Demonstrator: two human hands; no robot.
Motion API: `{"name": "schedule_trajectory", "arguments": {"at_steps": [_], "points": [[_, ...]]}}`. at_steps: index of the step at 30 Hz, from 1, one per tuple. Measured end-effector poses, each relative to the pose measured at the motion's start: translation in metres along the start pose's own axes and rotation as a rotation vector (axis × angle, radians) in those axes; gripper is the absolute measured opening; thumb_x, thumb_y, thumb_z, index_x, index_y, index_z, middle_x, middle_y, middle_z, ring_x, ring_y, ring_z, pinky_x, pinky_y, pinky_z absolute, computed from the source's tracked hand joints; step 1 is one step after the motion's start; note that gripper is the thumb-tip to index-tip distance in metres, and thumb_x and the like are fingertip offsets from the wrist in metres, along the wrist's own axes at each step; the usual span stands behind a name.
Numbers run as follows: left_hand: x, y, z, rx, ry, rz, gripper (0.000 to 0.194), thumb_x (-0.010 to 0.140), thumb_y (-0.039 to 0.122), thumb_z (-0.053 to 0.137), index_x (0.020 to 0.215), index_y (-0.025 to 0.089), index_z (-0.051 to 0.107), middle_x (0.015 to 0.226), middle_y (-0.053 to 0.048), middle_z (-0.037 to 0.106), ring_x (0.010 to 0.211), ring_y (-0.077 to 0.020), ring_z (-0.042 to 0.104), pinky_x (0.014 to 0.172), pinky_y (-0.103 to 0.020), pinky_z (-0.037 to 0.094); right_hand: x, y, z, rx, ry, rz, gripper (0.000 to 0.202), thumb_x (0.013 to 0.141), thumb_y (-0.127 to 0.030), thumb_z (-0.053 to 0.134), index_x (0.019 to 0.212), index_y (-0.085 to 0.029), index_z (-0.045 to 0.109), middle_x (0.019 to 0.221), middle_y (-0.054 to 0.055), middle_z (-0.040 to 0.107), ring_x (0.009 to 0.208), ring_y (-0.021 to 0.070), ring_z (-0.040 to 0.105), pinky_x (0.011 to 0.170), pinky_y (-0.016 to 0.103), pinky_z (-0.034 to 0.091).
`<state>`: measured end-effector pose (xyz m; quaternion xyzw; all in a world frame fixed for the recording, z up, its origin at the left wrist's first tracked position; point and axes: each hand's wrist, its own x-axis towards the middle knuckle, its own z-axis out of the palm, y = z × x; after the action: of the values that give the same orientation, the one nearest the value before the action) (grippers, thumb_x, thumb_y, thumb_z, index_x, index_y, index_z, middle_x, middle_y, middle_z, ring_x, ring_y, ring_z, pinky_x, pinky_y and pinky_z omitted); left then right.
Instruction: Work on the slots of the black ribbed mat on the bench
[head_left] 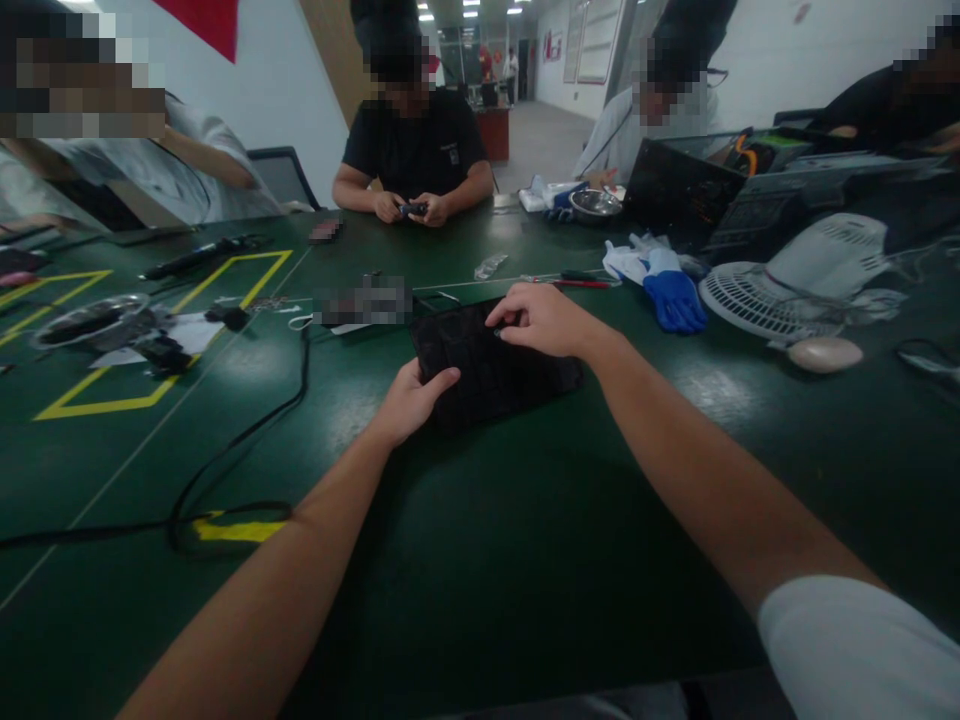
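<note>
Green table (555, 540), white wall (810, 55); left hand (409, 402) grips black case (499, 372); right hand (546, 320), hold unclear.

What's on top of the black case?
The left hand has its thumb on the left end of the black case. The right hand is over its far part; contact is unclear. The surface beneath that hand and the case's underside are covered.
</note>
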<state>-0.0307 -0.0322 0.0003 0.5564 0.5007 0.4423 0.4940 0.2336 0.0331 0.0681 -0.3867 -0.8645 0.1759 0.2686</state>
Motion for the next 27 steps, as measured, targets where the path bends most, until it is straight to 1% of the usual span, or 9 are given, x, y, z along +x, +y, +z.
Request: {"name": "schedule_trajectory", "arguments": {"at_steps": [3, 9, 12, 15, 22, 27], "points": [[-0.001, 0.001, 0.001, -0.012, -0.004, 0.003, 0.052, 0.078, 0.046, 0.089, 0.120, 0.019, 0.075, 0.119, -0.010, 0.085, 0.122, -0.0369, 0.077, 0.113, -0.058, 0.060, 0.000, -0.001, -0.001, -0.006, 0.005, 0.008, 0.029, 0.087, -0.016, 0.075, 0.113, -0.019, 0.089, 0.099, 0.006, 0.069, 0.082, 0.0176, 0.059, 0.083, 0.035, 0.047], [-0.002, 0.003, 0.001, -0.001, 0.002, -0.016, 0.054, 0.077, 0.047, 0.089, 0.120, 0.018, 0.073, 0.126, -0.012, 0.084, 0.122, -0.0368, 0.077, 0.115, -0.058, 0.059, -0.001, -0.003, 0.002, -0.031, 0.016, 0.006, 0.025, 0.087, -0.019, 0.077, 0.110, -0.020, 0.088, 0.101, 0.006, 0.070, 0.084, 0.0185, 0.060, 0.083, 0.035, 0.046], [-0.003, 0.004, 0.001, 0.019, -0.001, -0.006, 0.054, 0.078, 0.047, 0.088, 0.120, 0.018, 0.074, 0.125, -0.012, 0.084, 0.122, -0.0368, 0.077, 0.114, -0.057, 0.059, -0.001, -0.003, 0.006, -0.073, 0.048, 0.008, 0.022, 0.090, -0.025, 0.079, 0.109, -0.021, 0.087, 0.102, 0.006, 0.070, 0.087, 0.0198, 0.060, 0.084, 0.036, 0.044], [-0.002, 0.004, 0.001, 0.023, -0.002, -0.018, 0.053, 0.078, 0.048, 0.088, 0.120, 0.018, 0.074, 0.124, -0.012, 0.084, 0.121, -0.0370, 0.077, 0.112, -0.056, 0.060, -0.002, -0.008, 0.009, -0.120, 0.069, 0.028, 0.018, 0.094, -0.028, 0.077, 0.107, -0.022, 0.087, 0.102, 0.006, 0.070, 0.091, 0.0219, 0.061, 0.086, 0.038, 0.043], [-0.003, 0.004, 0.000, 0.033, -0.001, -0.011, 0.055, 0.079, 0.050, 0.088, 0.121, 0.018, 0.074, 0.127, -0.012, 0.083, 0.123, -0.0370, 0.076, 0.109, -0.053, 0.062, -0.002, -0.019, 0.007, -0.176, 0.066, 0.071, 0.017, 0.100, -0.029, 0.071, 0.107, -0.023, 0.086, 0.103, 0.008, 0.072, 0.093, 0.0240, 0.062, 0.082, 0.038, 0.041], [-0.004, 0.005, 0.001, 0.042, 0.019, 0.001, 0.058, 0.079, 0.048, 0.087, 0.127, 0.019, 0.071, 0.132, -0.011, 0.081, 0.127, -0.0355, 0.074, 0.115, -0.053, 0.058, -0.002, -0.019, 0.006, -0.218, 0.067, 0.065, 0.018, 0.102, -0.028, 0.069, 0.107, -0.023, 0.086, 0.102, 0.008, 0.072, 0.091, 0.0235, 0.061, 0.079, 0.038, 0.040]]}}
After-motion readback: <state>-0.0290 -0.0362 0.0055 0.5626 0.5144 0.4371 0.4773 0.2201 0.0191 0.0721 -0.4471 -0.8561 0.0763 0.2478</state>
